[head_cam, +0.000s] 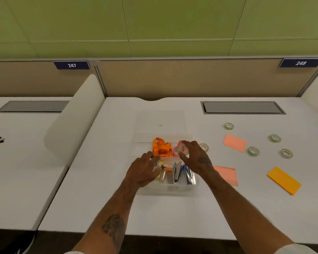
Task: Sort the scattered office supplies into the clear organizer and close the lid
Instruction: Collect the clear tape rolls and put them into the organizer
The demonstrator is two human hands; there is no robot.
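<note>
The clear organizer (pixel 166 189) sits mid-desk with its lid (pixel 161 120) lying open and flat behind it. Inside are an orange lanyard (pixel 161 148), a pink item (pixel 175 153) and metal staplers (pixel 177 174). My right hand (pixel 195 158) hovers over the back right compartment, its thumb and fingers pinching a clear tape roll (pixel 183 149). My left hand (pixel 144 171) is over the front left compartment with bent fingers; something pale glints beneath them, and whether it is held is unclear. Several more tape rolls (pixel 253 150) lie loose on the right.
Two pink note pads (pixel 235 143) (pixel 228 176) and an orange pad (pixel 284 180) lie on the desk to the right. One tape roll (pixel 204 147) sits right beside the organizer. A grey cable hatch (pixel 242 107) is at the back right; a white divider (pixel 75 121) stands at left.
</note>
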